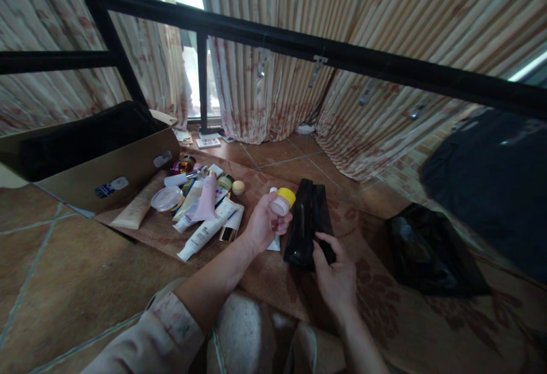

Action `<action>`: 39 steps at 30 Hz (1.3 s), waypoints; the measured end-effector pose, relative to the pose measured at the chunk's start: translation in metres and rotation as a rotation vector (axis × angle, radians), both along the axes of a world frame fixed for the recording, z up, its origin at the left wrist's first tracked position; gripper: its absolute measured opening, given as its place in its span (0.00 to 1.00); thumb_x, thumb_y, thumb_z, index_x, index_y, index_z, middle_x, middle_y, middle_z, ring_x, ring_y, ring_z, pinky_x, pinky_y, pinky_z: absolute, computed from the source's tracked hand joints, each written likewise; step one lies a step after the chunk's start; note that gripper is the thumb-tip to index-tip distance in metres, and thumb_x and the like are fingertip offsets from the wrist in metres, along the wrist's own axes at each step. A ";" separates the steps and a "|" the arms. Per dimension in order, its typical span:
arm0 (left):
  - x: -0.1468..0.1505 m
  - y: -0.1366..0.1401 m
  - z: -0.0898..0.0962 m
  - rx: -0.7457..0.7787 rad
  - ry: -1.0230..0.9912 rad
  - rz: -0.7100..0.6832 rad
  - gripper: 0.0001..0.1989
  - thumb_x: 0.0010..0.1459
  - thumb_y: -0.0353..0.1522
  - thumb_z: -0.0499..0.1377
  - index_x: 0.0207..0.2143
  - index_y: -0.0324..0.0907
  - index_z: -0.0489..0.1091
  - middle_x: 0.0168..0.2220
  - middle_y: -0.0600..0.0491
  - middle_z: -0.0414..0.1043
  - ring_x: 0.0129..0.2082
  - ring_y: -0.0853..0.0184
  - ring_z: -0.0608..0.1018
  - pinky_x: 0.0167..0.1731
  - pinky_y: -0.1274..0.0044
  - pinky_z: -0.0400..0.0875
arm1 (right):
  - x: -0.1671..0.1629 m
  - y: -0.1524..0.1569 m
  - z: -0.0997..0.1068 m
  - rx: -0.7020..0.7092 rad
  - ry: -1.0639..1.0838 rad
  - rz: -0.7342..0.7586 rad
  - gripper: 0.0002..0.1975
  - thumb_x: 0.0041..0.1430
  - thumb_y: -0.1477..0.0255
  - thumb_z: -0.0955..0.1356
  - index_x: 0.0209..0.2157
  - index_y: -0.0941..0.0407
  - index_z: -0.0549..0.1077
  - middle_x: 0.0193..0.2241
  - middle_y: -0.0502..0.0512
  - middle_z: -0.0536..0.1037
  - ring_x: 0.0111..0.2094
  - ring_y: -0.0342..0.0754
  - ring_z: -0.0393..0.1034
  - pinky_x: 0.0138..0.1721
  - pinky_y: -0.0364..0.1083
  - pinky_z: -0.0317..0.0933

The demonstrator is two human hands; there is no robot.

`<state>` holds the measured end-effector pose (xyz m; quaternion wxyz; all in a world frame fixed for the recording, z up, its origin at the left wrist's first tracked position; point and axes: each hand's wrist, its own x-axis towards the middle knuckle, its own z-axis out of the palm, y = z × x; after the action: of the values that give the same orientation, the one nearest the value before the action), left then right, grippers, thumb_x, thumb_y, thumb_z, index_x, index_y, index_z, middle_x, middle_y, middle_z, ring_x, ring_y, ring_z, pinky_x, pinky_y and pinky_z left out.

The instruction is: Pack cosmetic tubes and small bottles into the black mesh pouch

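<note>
In my left hand (265, 223) is a small pale jar with a yellow lid (286, 196), held just left of a black pouch (299, 226). My right hand (335, 271) has its thumb and fingers closed on the pouch's near right edge. Part of a white tube (274, 243) shows beneath my left hand. Left of that hand lies a pile of cosmetics: a pink tube (207, 197), a white tube (209, 230), a round clear-lidded container (166, 198), a small cream-coloured jar (238, 187) and a large beige tube (139, 206).
A cardboard box (123, 183) with a black item (89, 137) inside stands at the left. Across the top runs a dark metal rail (273, 32) before striped curtains (243, 89). A black plastic bag (431, 260) lies right on the patterned mat (367, 243).
</note>
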<state>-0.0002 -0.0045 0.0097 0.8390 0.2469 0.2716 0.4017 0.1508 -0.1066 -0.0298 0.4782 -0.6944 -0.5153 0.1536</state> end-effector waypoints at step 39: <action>0.007 -0.003 -0.008 0.172 0.088 0.021 0.13 0.50 0.40 0.55 0.33 0.40 0.62 0.22 0.54 0.68 0.17 0.74 0.65 0.16 0.82 0.54 | 0.001 0.000 -0.003 0.023 0.017 0.010 0.17 0.56 0.60 0.66 0.42 0.56 0.76 0.37 0.58 0.80 0.38 0.52 0.73 0.39 0.49 0.65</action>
<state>0.0064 -0.0070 0.0018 0.7976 0.3327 0.2753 0.4211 0.1518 -0.1066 -0.0332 0.4897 -0.6850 -0.5164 0.1559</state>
